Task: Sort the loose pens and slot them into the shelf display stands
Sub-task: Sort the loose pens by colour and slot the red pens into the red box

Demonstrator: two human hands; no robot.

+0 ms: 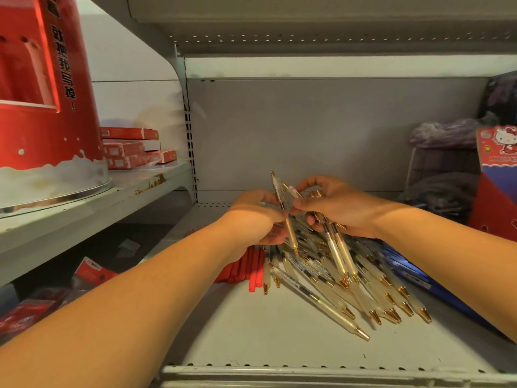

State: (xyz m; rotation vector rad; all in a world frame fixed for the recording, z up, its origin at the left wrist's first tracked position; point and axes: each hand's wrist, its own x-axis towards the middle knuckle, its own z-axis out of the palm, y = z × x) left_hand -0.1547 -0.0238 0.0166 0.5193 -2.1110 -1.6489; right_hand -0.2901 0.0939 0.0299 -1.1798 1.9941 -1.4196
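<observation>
As catalogued from left to right: red stand [42, 93], large and drum-shaped, white lettering down its side, on the upper side shelf [126, 189]; red boxes [131, 148], stacked flat just behind it to the right; red packets [92, 271] below that shelf, dim, print unreadable. Next, left hand [257, 217], raised over the main shelf [265, 337], fingers curled, pinching one pen [291, 233] at mid-barrel, clicker end up, gold tip down toward the pile. Beneath the left wrist, red pens [256, 270], lying side by side on the main shelf, touching the pile's left edge. Between the forearms, pile [372, 287] of pale gold-tipped pens, loose on the main shelf, tips mostly toward the front edge. Just beside the left hand, right hand [338, 208], thumbs nearly meeting, fingers closed round a bundle [337, 247] of several like pens, tips hanging down over the pile. Under the right forearm, blue packs [405, 268], flat on the main shelf, against the pile's right edge. At far right, Kitty box [496, 152], red, upright; purple bags [447, 133] beside it, blurred.
</observation>
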